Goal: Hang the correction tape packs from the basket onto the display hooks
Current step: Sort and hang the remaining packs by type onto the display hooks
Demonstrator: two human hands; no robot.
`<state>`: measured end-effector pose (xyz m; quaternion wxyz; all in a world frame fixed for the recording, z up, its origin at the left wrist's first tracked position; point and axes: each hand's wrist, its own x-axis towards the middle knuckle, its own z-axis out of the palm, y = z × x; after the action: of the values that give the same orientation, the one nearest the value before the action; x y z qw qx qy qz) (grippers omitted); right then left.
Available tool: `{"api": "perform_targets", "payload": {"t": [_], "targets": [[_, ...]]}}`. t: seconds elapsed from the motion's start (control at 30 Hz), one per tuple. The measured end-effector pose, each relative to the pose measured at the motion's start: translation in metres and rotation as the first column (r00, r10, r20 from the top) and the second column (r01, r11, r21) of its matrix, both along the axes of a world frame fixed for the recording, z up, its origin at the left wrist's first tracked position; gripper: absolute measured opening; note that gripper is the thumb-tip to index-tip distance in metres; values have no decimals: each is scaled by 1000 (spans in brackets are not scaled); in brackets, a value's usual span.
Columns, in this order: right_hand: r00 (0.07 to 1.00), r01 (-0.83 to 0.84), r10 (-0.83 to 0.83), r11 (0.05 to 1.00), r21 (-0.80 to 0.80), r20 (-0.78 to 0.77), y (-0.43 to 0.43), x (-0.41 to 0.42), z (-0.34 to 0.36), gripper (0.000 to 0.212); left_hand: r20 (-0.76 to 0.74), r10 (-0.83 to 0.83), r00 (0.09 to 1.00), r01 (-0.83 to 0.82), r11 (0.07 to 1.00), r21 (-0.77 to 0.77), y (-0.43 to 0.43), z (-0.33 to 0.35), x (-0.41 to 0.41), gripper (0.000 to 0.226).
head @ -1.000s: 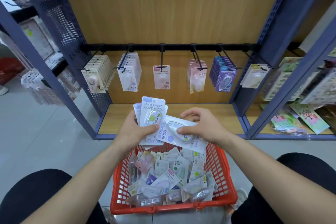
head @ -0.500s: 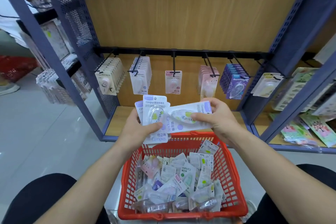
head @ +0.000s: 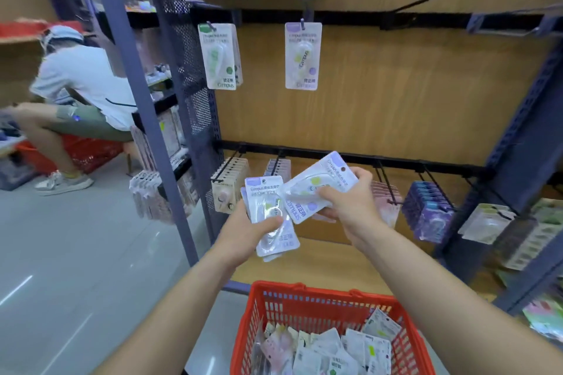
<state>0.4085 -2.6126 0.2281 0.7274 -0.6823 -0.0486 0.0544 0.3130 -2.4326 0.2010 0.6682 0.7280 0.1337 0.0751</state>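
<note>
Red basket (head: 320, 288): sits below both hands, nearest the wearer, with loose packs (head: 329, 350) heaped inside it.
Left hand (head: 243, 230): fingers are curled behind a small stack of packs (head: 269, 216) and the thumb is pressed across the clear blister of the front one. The stack stands roughly upright, leaning a little.
Right hand (head: 350, 207): pinches a single pack (head: 316, 189), thumb on the front and fingers wrapped behind its far end. This pack lies tilted, purple end up and to the right, and its lower corner overlaps the stack in the left hand.
Upper hooks: well above the hands. A green-marked pack (head: 217, 56) hangs up and to the left, with more behind it, and a purple-topped pack (head: 303, 56) hangs almost straight above them.
Lower rail (head: 335, 157): just behind the hands. Cream packs (head: 227, 183) hang to the left of the left hand; pink packs (head: 385, 198) and dark purple packs (head: 426, 210) hang to the right of the right hand.
Wooden panel (head: 396, 94): backs the display behind both hands.
Other person (head: 82, 85): far out to the left of the left hand, crouched low with back turned.
</note>
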Motion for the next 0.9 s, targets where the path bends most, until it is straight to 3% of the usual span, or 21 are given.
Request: {"api": "perform_targets", "payload": {"t": [0.2, 0.47, 0.9], "targets": [[989, -69, 68, 998, 7, 129, 22, 32, 68, 30, 34, 53, 998, -53, 999, -9, 31, 39, 12, 37], [941, -8, -9, 999, 48, 339, 55, 92, 165, 19, 177, 92, 980, -83, 995, -59, 55, 95, 49, 42], [943, 72, -64, 997, -15, 326, 78, 145, 174, 25, 320, 107, 941, -75, 991, -109, 73, 130, 87, 43]]}}
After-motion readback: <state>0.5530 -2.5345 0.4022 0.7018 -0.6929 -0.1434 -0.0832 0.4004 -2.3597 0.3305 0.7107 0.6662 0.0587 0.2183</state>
